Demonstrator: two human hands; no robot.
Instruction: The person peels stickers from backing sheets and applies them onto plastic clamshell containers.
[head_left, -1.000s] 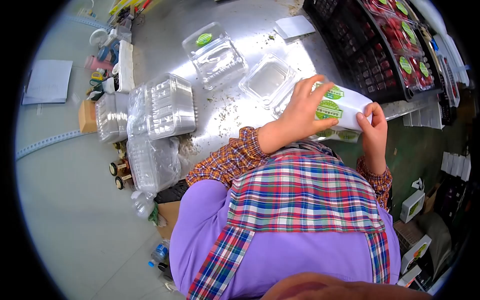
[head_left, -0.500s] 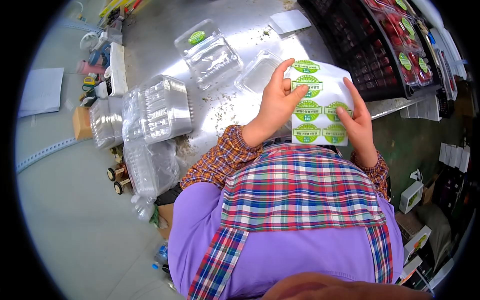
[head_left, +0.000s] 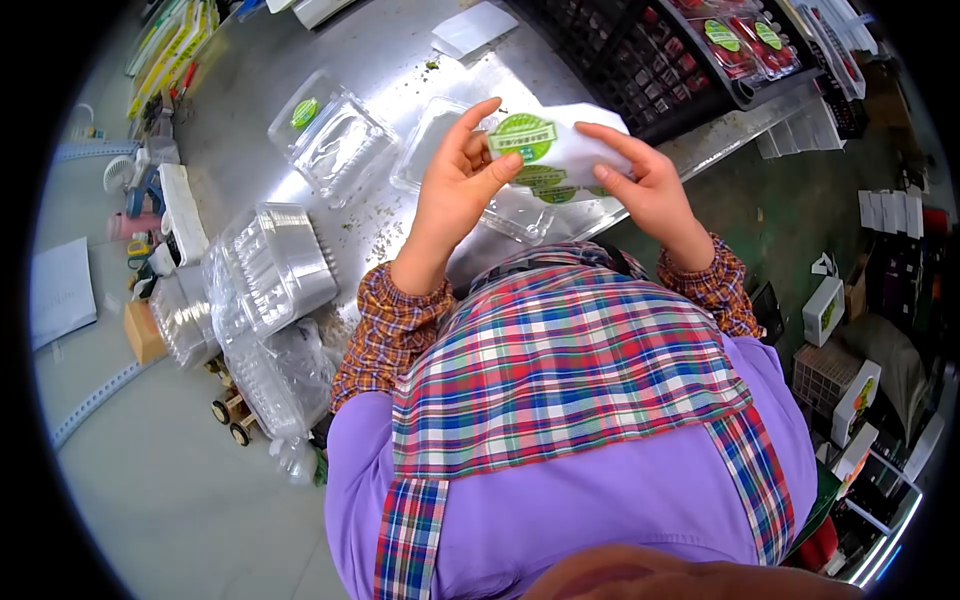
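A white sheet of round green labels (head_left: 588, 140) is bent between my hands above the metal table. My right hand (head_left: 655, 190) grips its right side between thumb and fingers. My left hand (head_left: 445, 190) pinches at the left edge of a green label (head_left: 524, 140) on the sheet's left side; whether that label is fully off the backing cannot be seen. More labels show below it. Under the hands lies an open clear plastic box (head_left: 425, 145), partly covered by them. To its left is an open clear clamshell (head_left: 345, 150) with a green label (head_left: 305, 112) on its lid.
Stacked clear clamshells (head_left: 275, 265) stand at the table's left edge, beside plastic wrap. A black crate (head_left: 640, 70) at the upper right holds labelled boxes of red fruit (head_left: 735, 50). A folded white paper (head_left: 475, 28) lies at the back. Plant bits are scattered over the metal table (head_left: 235, 90).
The label sheet has gone from lying flat and facing me to being bent and tilted, with the left-side label lifted toward my left hand. The view has shifted right.
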